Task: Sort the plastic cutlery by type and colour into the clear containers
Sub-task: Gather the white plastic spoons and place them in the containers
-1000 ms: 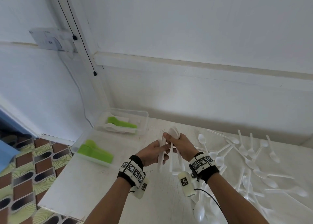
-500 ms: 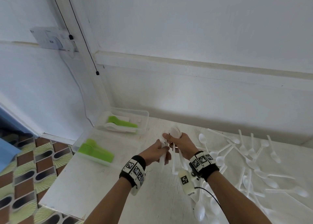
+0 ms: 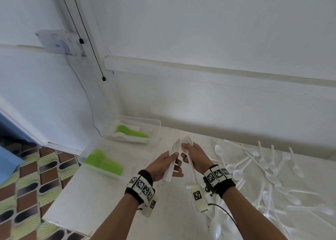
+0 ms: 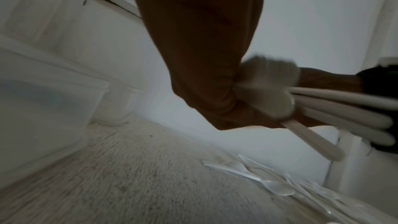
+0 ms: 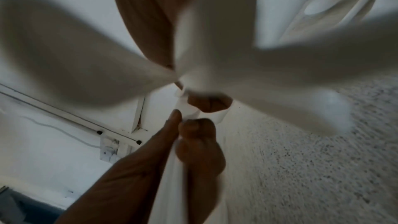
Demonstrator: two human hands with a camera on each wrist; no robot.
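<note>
Both hands are held just above the white speckled worktop, close together near its middle. The left hand grips a small bunch of white plastic spoons by the handles, thumb laid across them, one bowl standing up above the thumb. The right hand grips a second, thicker bunch of white plastic spoons, bowls nested and pointing away from the person, with the handles running down under the palm toward the wrist. The two bunches stand just beside each other at the bowls (whether they touch cannot be told from the head view). In the left wrist view the nested bowls and their handles fan out to the right; the right wrist view is mostly filled by blurred white spoon bowls. A scatter of loose white plastic spoons lies on the worktop to the right of the hands. To the left, at the worktop's edge, a clear rectangular plastic container holds bright green plastic cutlery; behind it, against the wall, a second clear plastic container holds both green cutlery and white cutlery. Both wrists carry black bands with black-and-white square markers.
</note>
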